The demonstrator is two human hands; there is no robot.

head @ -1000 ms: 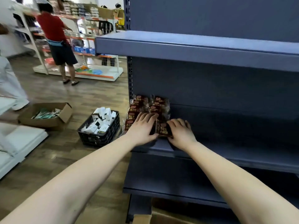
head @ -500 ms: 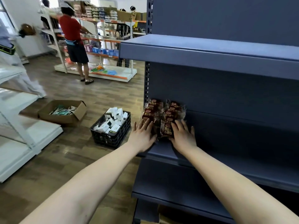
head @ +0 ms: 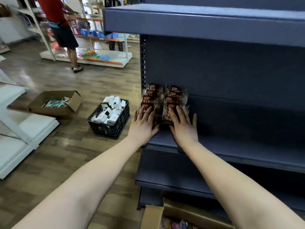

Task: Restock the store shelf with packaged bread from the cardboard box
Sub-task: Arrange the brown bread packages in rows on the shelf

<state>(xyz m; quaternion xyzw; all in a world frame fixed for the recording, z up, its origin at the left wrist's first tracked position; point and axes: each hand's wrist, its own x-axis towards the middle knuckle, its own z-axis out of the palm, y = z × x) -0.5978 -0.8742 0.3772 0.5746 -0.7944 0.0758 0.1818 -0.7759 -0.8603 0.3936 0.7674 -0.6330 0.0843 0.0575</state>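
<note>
Two rows of dark red bread packs (head: 165, 98) lie at the left end of the dark blue middle shelf (head: 231, 146). My left hand (head: 143, 126) rests flat on the front pack of the left row, fingers straight. My right hand (head: 183, 128) lies flat on the front pack of the right row, fingers spread. The cardboard box (head: 155, 215) with more packs shows at the bottom edge, below the shelves.
A black crate (head: 112, 123) of white boxes stands on the wooden floor left of the shelf, with an open cardboard box (head: 57, 108) beyond it. White shelving (head: 19, 129) is at the far left. A person in a red shirt (head: 61, 30) stands at a distant shelf.
Both hands have slid further back along the shelf with the front packs, closing the rows up. The camera has swung left and down, bringing the cardboard box into view.
</note>
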